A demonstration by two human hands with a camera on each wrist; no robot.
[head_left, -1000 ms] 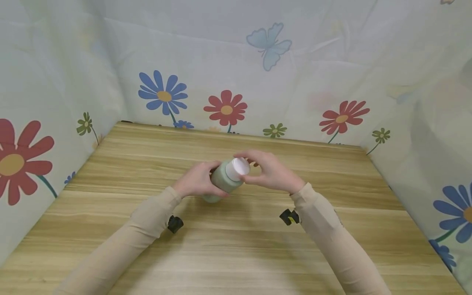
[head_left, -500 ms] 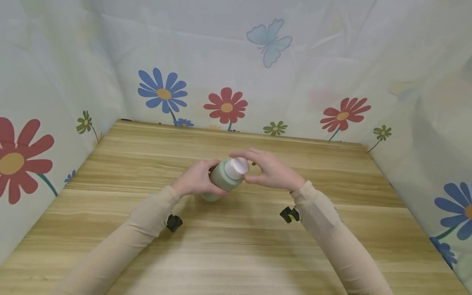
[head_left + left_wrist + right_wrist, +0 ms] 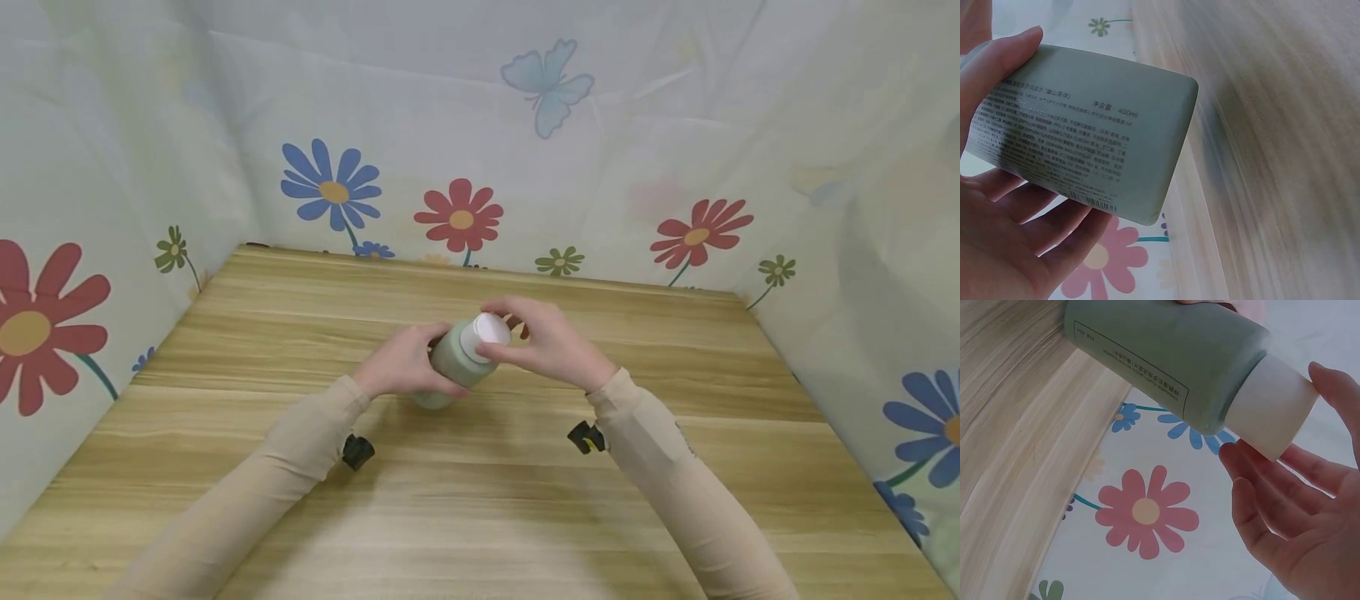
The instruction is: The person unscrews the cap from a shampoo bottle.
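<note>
A pale green shampoo bottle (image 3: 456, 360) with a white cap (image 3: 489, 332) is held tilted above the table, cap end up and to the right. My left hand (image 3: 405, 360) grips its body, thumb on one side and fingers round the other. In the left wrist view the printed back of the bottle (image 3: 1097, 125) faces the camera, marked 400ml. My right hand (image 3: 546, 343) pinches the cap between thumb and fingers. The right wrist view shows the cap (image 3: 1271, 406) seated on the bottle, with the thumb at its top edge and fingertips along its side.
A wood-grain table (image 3: 480, 500) lies under both hands. Flower-printed cloth (image 3: 405, 100) hangs behind it and along both sides. A black wrist device (image 3: 358, 452) is strapped to the left sleeve, and another black device (image 3: 587, 437) to the right one.
My right hand has shifted slightly round the cap, its thumb moving left across the front of it and its fingers back. The left hand keeps its grip; the bottle has barely moved.
</note>
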